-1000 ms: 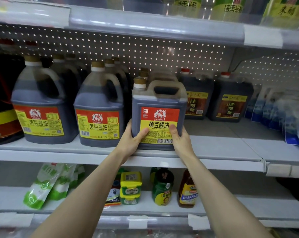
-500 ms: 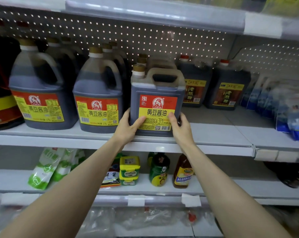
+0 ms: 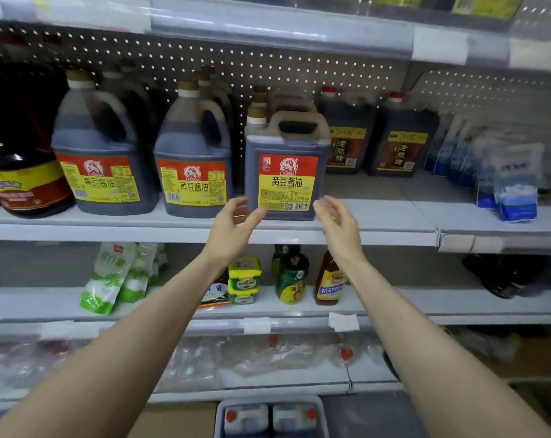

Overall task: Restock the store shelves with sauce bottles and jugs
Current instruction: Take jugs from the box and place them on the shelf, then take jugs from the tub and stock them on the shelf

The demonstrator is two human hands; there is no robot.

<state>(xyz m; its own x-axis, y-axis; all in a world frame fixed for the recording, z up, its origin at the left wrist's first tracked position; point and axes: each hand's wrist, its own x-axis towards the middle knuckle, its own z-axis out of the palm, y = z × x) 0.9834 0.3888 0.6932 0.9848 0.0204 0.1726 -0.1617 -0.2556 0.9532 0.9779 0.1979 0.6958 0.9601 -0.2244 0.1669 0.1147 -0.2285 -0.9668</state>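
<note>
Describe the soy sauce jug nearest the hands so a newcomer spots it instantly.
On the middle shelf below the pegboard, find the red-and-yellow-labelled jugs. The square jug stands rightmost among them, just above the left hand and right hand. Unlike its two round-shouldered neighbours, it is boxy with a flat handle across the top.

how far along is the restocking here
Done: the square soy sauce jug stands on the middle shelf, label forward. In hand: nothing; the left hand and right hand hover open in front of it. Left: two red-capped jugs wait in the crate below.
</note>
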